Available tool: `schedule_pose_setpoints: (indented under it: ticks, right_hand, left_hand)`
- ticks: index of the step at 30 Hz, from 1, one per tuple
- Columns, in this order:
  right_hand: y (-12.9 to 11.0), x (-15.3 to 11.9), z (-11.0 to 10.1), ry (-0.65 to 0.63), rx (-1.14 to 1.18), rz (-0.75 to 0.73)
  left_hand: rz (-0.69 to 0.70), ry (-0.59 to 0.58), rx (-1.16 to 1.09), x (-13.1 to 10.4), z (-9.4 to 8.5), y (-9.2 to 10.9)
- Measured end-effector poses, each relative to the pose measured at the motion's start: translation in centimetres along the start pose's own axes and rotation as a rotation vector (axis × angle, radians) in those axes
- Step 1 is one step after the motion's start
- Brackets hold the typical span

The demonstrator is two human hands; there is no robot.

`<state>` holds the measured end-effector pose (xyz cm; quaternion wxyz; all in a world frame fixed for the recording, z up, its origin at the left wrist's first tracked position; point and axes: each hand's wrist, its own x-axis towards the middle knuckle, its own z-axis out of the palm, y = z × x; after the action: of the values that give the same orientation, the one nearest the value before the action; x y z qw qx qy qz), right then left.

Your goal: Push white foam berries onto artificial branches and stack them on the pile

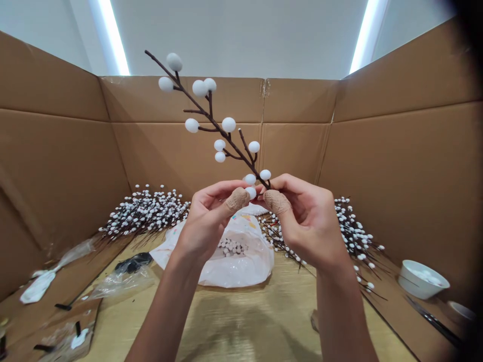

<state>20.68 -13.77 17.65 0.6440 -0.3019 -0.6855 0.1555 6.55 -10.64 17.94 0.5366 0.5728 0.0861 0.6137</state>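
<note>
- Right hand (310, 216) pinches the branch (237, 147), its long axis slanting up and leftward.
- Left hand (206, 218) pinches a white ball (250, 193) near the branch's lower end.

The right fingers (279, 202) hide the lower end of the branch (237, 148).

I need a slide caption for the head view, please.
Left hand holds a white ball, right hand the dark branch.
</note>
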Motion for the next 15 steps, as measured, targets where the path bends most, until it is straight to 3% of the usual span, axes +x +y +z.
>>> schedule_pose_setpoints:
  ticks: [15]
  right_hand:
    - [0.73,0.47,0.79,0.074,0.100,-0.009]
  left_hand:
    - [0.079,0.134,0.040,0.09,0.77,-0.96]
